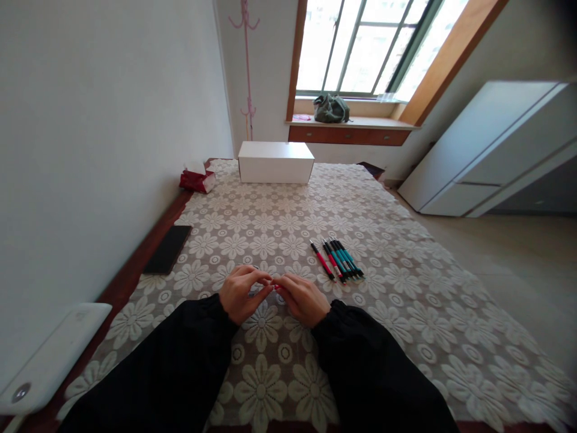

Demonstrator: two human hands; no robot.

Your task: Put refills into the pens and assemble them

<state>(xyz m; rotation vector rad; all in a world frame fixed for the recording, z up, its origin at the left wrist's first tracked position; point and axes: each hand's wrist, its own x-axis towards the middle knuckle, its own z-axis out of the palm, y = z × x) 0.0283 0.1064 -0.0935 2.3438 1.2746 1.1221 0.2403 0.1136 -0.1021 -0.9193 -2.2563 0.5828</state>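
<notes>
A tabletop [406, 313] under a lace cloth of white flowers fills the middle of the frame. At its far end, upper centre, stands a white box [275, 162], with a red tissue pack [197, 179] to its left. A dark flat phone-like slab [167, 249] lies by the left edge, and a white device [49, 355] is cut off at lower left.

Right of centre lies a row of pens [338, 260], red and teal, side by side and touching. Just below and left of them, the left hand [243, 293] and right hand [303, 299] meet fingertip to fingertip over a small red pen part [276, 287]. Both grips are pinched narrow on it.

The step in hand looks like joining or parting a pen's pieces; the next move would call for a steady twist or push along its axis. The fingers hide nearly all of the piece, so its shape cannot be told.
</notes>
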